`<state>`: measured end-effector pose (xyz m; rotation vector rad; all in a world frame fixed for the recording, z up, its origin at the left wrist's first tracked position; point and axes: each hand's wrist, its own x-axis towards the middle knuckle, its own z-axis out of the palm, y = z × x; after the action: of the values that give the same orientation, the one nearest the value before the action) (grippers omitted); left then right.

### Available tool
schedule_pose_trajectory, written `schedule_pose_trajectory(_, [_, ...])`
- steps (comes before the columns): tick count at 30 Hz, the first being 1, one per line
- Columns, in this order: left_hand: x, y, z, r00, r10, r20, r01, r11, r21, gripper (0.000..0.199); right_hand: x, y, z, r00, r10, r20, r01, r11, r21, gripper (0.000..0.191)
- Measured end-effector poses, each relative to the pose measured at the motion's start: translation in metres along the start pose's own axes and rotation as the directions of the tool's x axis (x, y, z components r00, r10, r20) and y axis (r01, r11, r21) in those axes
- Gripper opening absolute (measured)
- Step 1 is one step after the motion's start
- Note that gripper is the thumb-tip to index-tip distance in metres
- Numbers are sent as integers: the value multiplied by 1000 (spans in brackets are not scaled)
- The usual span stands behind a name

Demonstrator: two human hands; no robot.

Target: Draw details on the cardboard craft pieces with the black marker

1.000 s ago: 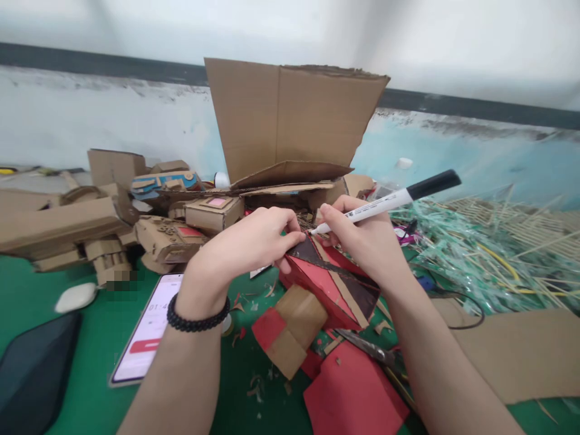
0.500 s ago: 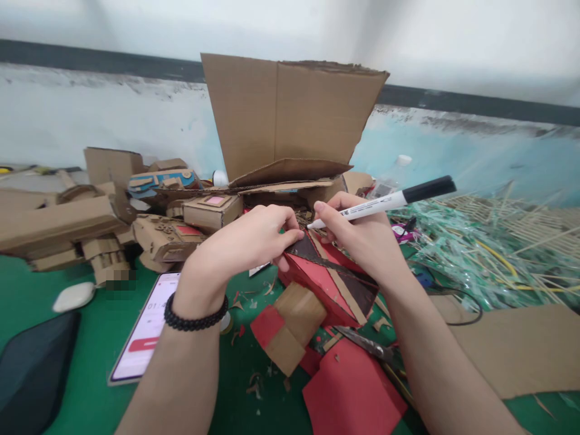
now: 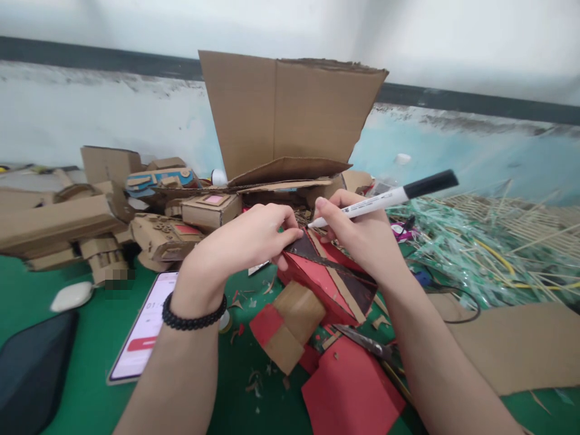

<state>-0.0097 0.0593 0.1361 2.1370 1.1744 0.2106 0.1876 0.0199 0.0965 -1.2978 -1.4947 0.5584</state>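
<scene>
A white marker (image 3: 374, 203) with a black rear end is held in my right hand (image 3: 362, 232), its tip touching or just above the top edge of a red and black cardboard piece (image 3: 324, 275). My left hand (image 3: 258, 238), with a black bead bracelet at the wrist, pinches that piece at its upper left corner. A tan cardboard strip crosses the piece. In front of it lies a smaller brown box (image 3: 294, 320) with a red patch. Scissors (image 3: 362, 341) rest to its right, over red sheet (image 3: 353, 386).
An open cardboard box (image 3: 294, 115) stands behind my hands. On the left are cardboard models (image 3: 58, 223), a lit phone (image 3: 140, 338), a white case (image 3: 72, 296) and a dark object (image 3: 36, 374). Sticks and plastic wrap (image 3: 475, 241) lie right, beside flat cardboard (image 3: 525, 350).
The marker and right hand have barely shifted. The whole view has moved very slightly; the grip of both hands is the same.
</scene>
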Motion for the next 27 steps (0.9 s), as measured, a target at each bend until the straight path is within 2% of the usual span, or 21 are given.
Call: schedule_pose_trajectory(27, [0,-1,0,1000,4,-1,-4,1000,4,22,1,4,1,999,20,-26,-18,997,70,46])
